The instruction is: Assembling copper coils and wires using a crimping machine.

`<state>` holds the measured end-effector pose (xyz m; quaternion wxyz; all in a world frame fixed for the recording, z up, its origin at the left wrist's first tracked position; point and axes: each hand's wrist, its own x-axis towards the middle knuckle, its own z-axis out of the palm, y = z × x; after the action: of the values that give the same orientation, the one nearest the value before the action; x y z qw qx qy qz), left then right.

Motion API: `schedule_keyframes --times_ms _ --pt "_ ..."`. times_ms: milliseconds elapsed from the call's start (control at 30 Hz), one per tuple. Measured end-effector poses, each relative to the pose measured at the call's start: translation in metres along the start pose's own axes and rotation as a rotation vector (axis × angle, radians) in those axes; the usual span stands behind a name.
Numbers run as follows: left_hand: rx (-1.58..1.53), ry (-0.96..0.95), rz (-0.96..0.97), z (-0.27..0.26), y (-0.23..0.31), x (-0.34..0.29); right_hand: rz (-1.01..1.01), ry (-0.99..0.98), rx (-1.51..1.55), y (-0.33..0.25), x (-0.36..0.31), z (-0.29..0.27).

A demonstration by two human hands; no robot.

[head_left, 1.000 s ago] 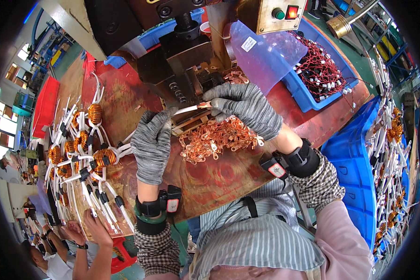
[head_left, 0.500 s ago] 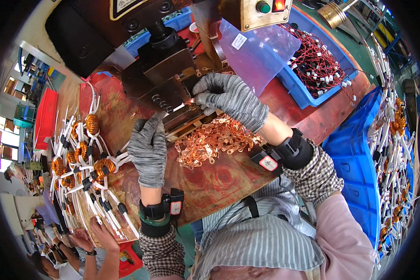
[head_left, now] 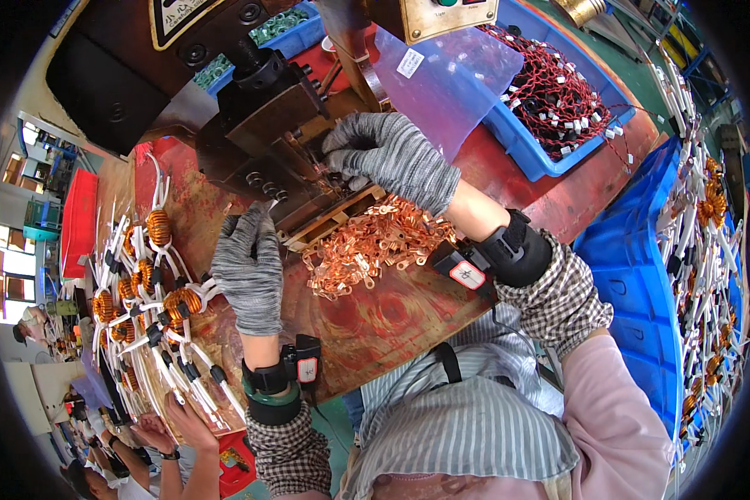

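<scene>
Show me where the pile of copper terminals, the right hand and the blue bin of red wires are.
pile of copper terminals (head_left: 375, 246), head view, middle of the heap.
right hand (head_left: 389, 154), head view, back of the grey glove.
blue bin of red wires (head_left: 532, 154), head view, front wall.

grey knit gloves, checked sleeves, black wristbands

R hand (head_left: 389, 154) moved up off copper terminals (head_left: 375, 246) to press die (head_left: 304, 162); L hand (head_left: 250, 271) slid down-left.

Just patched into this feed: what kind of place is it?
Probably a factory assembly bench: a black press, a pile of copper terminals, wound coils with white leads, and a blue bin of red wires.
</scene>
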<state>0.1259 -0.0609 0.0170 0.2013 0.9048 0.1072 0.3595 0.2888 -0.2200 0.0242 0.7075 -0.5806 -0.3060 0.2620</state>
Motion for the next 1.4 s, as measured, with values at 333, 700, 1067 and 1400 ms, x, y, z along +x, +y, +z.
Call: schedule_keyframes --times_ms 333,700,1067,1400 --pt "-0.006 -0.051 -0.037 -0.001 0.007 0.002 -0.021 -0.012 0.05 0.004 -0.001 -0.004" --pt "0.0 -0.019 -0.011 0.0 0.005 0.001 -0.115 0.215 -0.132 -0.015 -0.032 -0.019" --pt "0.017 -0.23 0.029 -0.016 0.024 -0.014 -0.259 0.112 -0.602 -0.01 -0.06 0.021" --pt "-0.667 0.802 -0.698 -0.067 -0.057 -0.104 0.014 -0.152 -0.58 -0.01 -0.093 0.031"
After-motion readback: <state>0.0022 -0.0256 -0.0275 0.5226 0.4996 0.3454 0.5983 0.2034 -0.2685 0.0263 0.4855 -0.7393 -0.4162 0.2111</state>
